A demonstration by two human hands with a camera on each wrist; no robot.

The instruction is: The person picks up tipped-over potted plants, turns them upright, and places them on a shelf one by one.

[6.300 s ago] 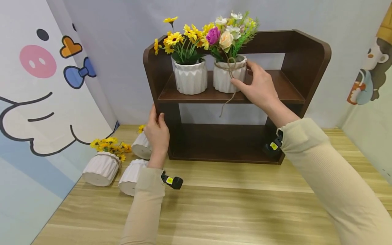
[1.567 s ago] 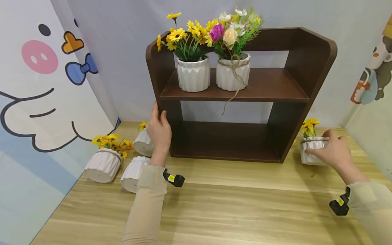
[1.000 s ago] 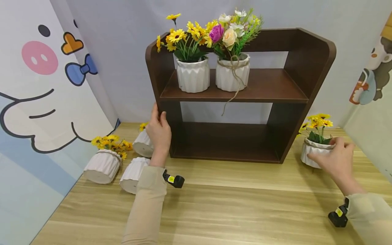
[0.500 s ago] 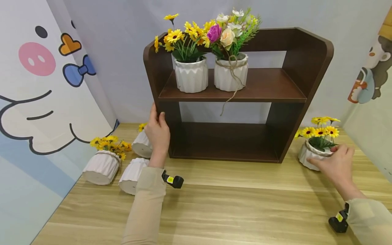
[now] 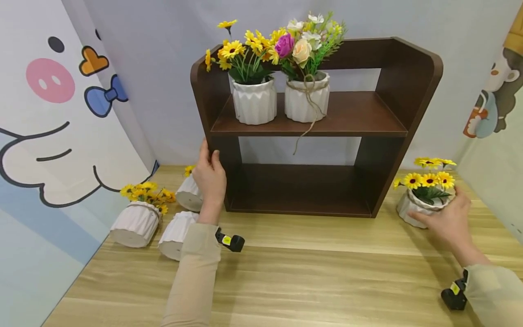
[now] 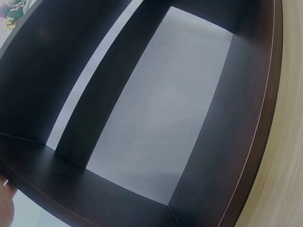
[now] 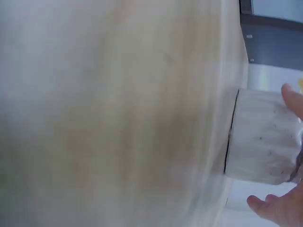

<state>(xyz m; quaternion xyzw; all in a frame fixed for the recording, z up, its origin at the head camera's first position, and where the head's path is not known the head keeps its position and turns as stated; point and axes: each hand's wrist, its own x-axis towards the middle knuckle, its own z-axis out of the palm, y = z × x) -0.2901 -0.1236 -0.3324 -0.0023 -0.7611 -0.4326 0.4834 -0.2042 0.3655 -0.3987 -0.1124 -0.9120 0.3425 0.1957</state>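
My left hand rests against the left side panel of a dark brown two-tier shelf, its fingers along the outer face. In the left wrist view its fingertips show at the panel's outer side. At the right of the shelf my right hand holds a white ribbed flowerpot with yellow daisies, thumb on the near side and fingers round the far right side. The pot stands nearly upright on the wood-grain table. In the right wrist view, the pot lies between thumb and fingers.
On the upper shelf stand a white pot of yellow daisies and a twine-tied pot of mixed flowers. Left of the shelf several white flowerpots lie tipped over on the table. A cartoon panel borders the table's left side.
My right hand has left the twine-tied pot on the shelf and gone to the right-hand flowerpot, whose flowers have swung up toward me. The fingers have shifted round its right side. The left hand stays put.
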